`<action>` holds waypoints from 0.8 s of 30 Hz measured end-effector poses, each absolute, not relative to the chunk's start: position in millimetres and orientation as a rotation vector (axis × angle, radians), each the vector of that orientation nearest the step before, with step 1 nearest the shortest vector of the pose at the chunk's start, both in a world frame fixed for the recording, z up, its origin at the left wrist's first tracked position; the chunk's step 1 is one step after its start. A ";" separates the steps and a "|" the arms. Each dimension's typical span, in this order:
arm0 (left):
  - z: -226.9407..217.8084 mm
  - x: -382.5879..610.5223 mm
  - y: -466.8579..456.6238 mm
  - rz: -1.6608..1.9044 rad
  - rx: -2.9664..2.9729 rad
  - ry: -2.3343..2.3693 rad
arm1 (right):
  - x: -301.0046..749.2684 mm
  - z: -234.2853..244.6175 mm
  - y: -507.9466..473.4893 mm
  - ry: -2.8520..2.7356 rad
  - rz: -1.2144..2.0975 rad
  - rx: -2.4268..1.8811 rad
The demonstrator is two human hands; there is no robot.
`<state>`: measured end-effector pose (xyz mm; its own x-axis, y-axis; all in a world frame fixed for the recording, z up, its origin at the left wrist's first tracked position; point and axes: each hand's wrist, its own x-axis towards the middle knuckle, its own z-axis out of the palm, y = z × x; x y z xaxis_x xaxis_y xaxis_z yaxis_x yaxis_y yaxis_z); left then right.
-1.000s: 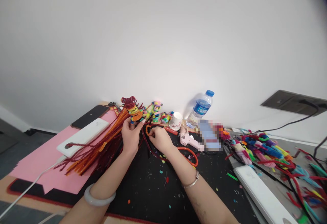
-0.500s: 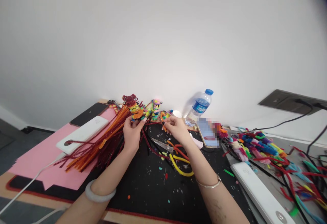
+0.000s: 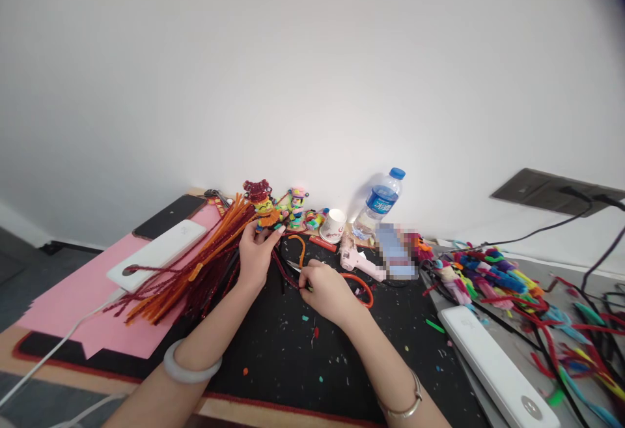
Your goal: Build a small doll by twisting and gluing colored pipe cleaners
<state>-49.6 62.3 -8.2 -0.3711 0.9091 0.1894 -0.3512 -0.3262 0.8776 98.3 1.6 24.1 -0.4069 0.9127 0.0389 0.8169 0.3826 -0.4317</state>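
Observation:
My left hand (image 3: pixel 256 255) is closed around the base of a small pipe-cleaner figure (image 3: pixel 264 207) with a dark red headpiece and a yellow face, held upright near the back of the black mat (image 3: pixel 293 363). My right hand (image 3: pixel 326 290) rests low on the mat, fingers curled over a pair of scissors (image 3: pixel 291 264); only the blade tips show at its left. An orange pipe cleaner (image 3: pixel 301 247) curves up between the two hands. A red-orange loop (image 3: pixel 364 285) lies just right of my right hand.
A bundle of orange and dark red pipe cleaners (image 3: pixel 195 271) lies left on pink paper (image 3: pixel 73 298) with a white power bank (image 3: pixel 156 255). Behind are more figures (image 3: pixel 295 203), a paper cup (image 3: pixel 334 225), a water bottle (image 3: pixel 379 203) and a pink glue gun (image 3: pixel 359 260). Colourful pipe cleaners (image 3: pixel 493 275) are heaped at the right.
My right hand came down from the figures at the back to the mat and closed over the scissors that lay bare half a second ago. My left hand kept hold of the figure.

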 end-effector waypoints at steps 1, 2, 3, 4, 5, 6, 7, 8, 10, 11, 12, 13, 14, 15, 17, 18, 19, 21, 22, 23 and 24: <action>-8.2 -49.6 62.2 1.820 0.891 0.974 | 100.0 24.4 0.4 -2.335 0.527 -1.510; -8.2 -49.7 62.1 1.817 0.886 0.979 | 102.7 25.1 0.0 -2.289 0.558 -1.500; -8.3 -49.8 62.1 1.815 0.882 0.982 | 106.1 25.9 0.2 -2.237 0.603 -1.492; -8.4 -49.8 62.2 1.816 0.878 0.982 | 109.9 26.7 0.8 -2.184 0.661 -1.485; -8.5 -49.8 62.4 1.821 0.875 0.979 | 113.8 27.6 1.6 -2.129 0.728 -1.478; -8.7 -49.9 62.6 1.832 0.871 0.975 | 117.3 28.5 2.5 -2.070 0.797 -1.469; -8.7 -49.9 62.8 1.845 0.866 0.971 | 120.4 29.7 3.5 -2.004 0.861 -1.455; -8.7 -49.8 62.9 1.854 0.861 0.968 | 122.9 31.4 4.6 -1.927 0.918 -1.434; -8.5 -49.9 63.0 1.866 0.854 0.963 | 126.5 36.8 6.8 -1.738 1.016 -1.373; -8.2 -50.0 62.9 1.869 0.857 0.959 | 127.9 40.8 8.0 -1.636 1.063 -1.336; -7.9 -50.1 62.7 1.870 0.862 0.953 | 129.4 45.5 9.4 -1.542 1.103 -1.296; -7.6 -50.2 62.6 1.872 0.868 0.949 | 131.1 50.6 11.0 -1.471 1.139 -1.263; -7.3 -50.3 62.4 1.875 0.873 0.948 | 132.8 55.8 12.9 -1.431 1.158 -1.241; -7.0 -50.4 62.2 1.877 0.879 0.950 | 134.3 60.5 15.0 -1.431 1.154 -1.231; -6.3 -50.5 61.9 1.880 0.887 0.962 | 135.7 66.3 19.3 -1.523 1.096 -1.256; -5.9 -50.5 61.7 1.885 0.890 0.970 | 134.7 66.5 21.2 -1.596 1.047 -1.292; -5.3 -50.4 61.4 1.893 0.893 0.977 | 132.0 64.6 22.5 -1.673 0.993 -1.341; -3.6 -50.0 60.5 1.918 0.897 0.992 | 121.5 55.0 22.7 -1.827 0.879 -1.454; -2.6 -49.8 59.8 1.931 0.899 1.001 | 113.9 48.1 21.5 -1.903 0.842 -1.476; -1.6 -49.4 59.1 1.938 0.906 1.012 | 105.3 40.6 19.5 -1.999 0.817 -1.461; -0.6 -49.1 58.2 1.935 0.917 1.022 | 96.2 33.4 17.1 -2.088 0.792 -1.439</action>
<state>-49.1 58.2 -0.6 -0.4621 0.8531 0.2424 -0.2810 -0.4001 0.8723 96.2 17.1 33.4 -0.3315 0.9414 0.0619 0.6633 0.2792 -0.6944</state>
